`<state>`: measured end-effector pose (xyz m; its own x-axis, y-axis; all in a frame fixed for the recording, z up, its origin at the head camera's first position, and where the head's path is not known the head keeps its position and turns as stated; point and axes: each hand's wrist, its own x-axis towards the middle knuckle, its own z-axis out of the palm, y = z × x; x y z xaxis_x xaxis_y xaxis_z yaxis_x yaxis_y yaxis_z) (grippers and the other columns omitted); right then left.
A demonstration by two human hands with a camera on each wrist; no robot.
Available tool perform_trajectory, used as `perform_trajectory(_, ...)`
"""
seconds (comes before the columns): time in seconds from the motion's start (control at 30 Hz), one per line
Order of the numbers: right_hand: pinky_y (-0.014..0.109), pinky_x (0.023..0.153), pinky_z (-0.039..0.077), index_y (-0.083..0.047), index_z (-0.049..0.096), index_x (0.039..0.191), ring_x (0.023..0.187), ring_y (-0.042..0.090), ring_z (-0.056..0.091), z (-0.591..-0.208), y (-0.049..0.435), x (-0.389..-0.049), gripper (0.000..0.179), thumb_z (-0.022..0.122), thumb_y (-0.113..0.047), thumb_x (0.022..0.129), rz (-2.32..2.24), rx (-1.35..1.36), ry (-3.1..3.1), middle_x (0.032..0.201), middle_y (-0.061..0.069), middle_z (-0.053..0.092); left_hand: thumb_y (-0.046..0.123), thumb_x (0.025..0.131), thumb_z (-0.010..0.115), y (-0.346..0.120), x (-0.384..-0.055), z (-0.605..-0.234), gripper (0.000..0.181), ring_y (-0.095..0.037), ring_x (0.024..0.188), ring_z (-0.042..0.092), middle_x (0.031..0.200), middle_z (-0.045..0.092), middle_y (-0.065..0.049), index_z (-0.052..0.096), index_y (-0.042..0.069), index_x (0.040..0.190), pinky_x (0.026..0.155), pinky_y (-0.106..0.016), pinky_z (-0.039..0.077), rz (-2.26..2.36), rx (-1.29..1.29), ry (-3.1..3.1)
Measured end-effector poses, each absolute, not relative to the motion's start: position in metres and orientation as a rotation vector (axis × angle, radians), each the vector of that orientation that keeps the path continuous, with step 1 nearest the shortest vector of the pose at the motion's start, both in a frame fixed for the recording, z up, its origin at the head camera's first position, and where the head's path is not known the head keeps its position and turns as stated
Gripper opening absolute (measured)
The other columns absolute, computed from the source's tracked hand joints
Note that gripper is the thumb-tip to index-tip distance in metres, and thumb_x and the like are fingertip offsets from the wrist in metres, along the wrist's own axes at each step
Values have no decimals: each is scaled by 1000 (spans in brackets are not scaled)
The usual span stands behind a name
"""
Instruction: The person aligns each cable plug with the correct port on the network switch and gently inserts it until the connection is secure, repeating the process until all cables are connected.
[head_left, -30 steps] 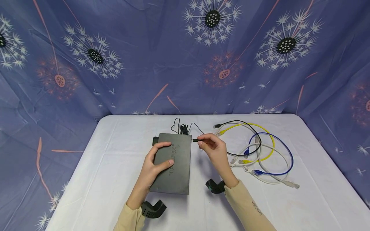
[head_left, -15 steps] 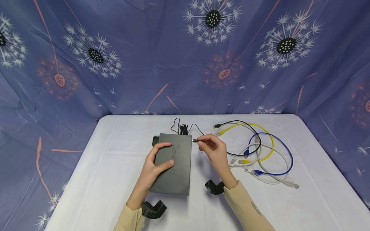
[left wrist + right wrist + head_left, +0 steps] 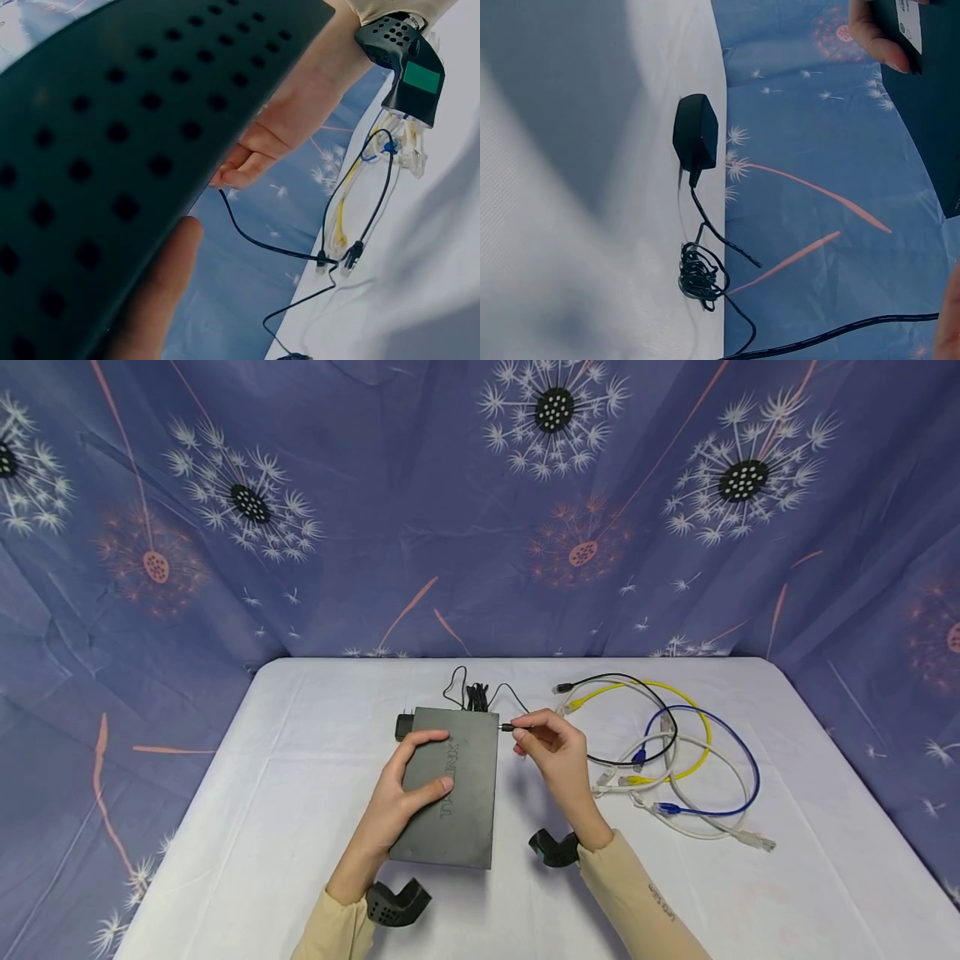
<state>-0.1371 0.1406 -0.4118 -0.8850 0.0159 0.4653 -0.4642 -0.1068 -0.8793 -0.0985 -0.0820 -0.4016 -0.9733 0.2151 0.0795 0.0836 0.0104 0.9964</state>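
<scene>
My left hand [image 3: 397,793] holds a dark grey TP-LINK network switch [image 3: 471,814], thumb over its top and fingers around its left side. In the left wrist view, the perforated side of the switch fills much of the frame. Between thumb and fingertips, my right hand [image 3: 557,756] pinches a black barrel power plug [image 3: 507,727]. Its tip points left, right at the switch's right edge near the far corner. From the plug a thin black cord [image 3: 840,330] runs back to a tied coil. The black power adapter [image 3: 696,133] lies on the table, partly hidden behind the switch in the head view.
Several network cables lie in loops at the right: yellow [image 3: 705,727], blue [image 3: 756,768], black [image 3: 671,706] and grey-white. The coiled cord [image 3: 477,697] rests just beyond the switch. A patterned blue curtain [image 3: 375,527] hangs behind the white table [image 3: 225,827].
The switch has shifted very slightly right and nearer in the left hand. The right forearm has drifted slightly left, while the pinch on the plug stays the same.
</scene>
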Motion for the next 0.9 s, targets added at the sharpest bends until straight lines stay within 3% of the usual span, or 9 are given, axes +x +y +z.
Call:
perform_trajectory(0.3, 25, 62, 52, 20, 61, 92, 65, 14, 63, -413, 140, -137, 10, 61, 17, 83, 2118, 513, -1777, 85, 8, 62, 16, 84, 71, -81, -96, -402, 53, -27, 112, 45, 132, 46, -3, 52, 31, 131, 93, -46, 31, 2099, 315, 2147)
perform_trajectory(0.63, 25, 61, 52, 22, 59, 91, 63, 13, 63, -414, 141, -135, 10, 61, 18, 83, 2128, 524, -1765, 85, 21, 60, 16, 84, 70, -80, -94, -403, 53, -27, 113, 44, 133, 45, -3, 51, 31, 131, 94, -46, 30, 2084, 316, 2144)
perform_trajectory(0.9, 24, 61, 52, 22, 59, 91, 64, 13, 63, -412, 142, -133, 10, 62, 18, 82, 2118, 554, -1763, 85, 19, 60, 16, 85, 70, -79, -93, -402, 52, -28, 110, 45, 129, 46, -6, 50, 31, 131, 91, -45, 33, 2083, 344, 2107)
